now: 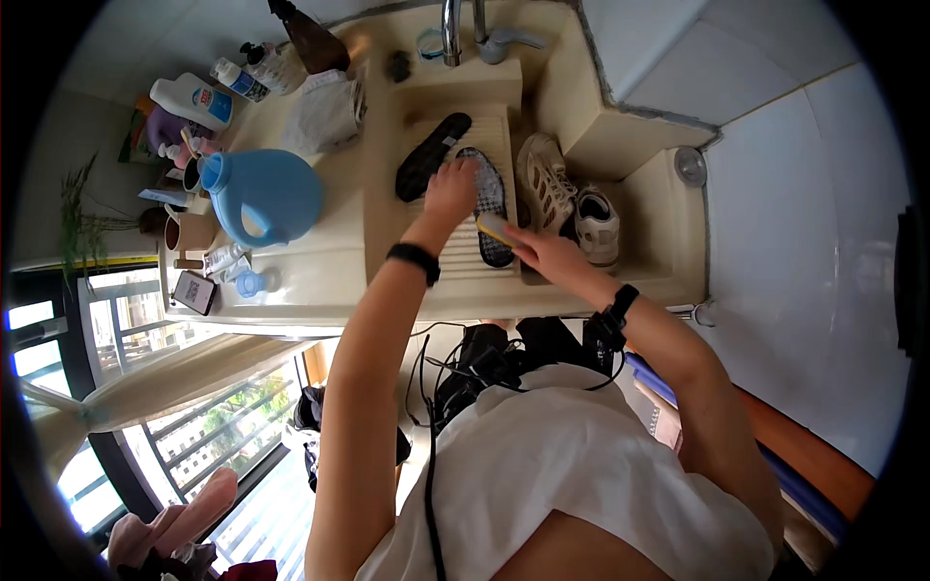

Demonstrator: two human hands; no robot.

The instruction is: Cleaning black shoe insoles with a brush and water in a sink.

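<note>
My left hand rests on the upper left side of a patterned grey shoe insole, which lies on the ribbed washboard of the sink. Whether its fingers grip the insole or only press on it is hard to tell. In my right hand is a scrubbing brush with a yellow edge, held against the insole's lower half. A second, dark insole lies slanted beside it at the left. Two light sneakers sit in the basin to the right.
A chrome faucet stands behind the washboard. On the left counter are a blue jug, a folded grey cloth, a white detergent bottle, a brown bottle, a mug and a phone. Cables hang before my waist.
</note>
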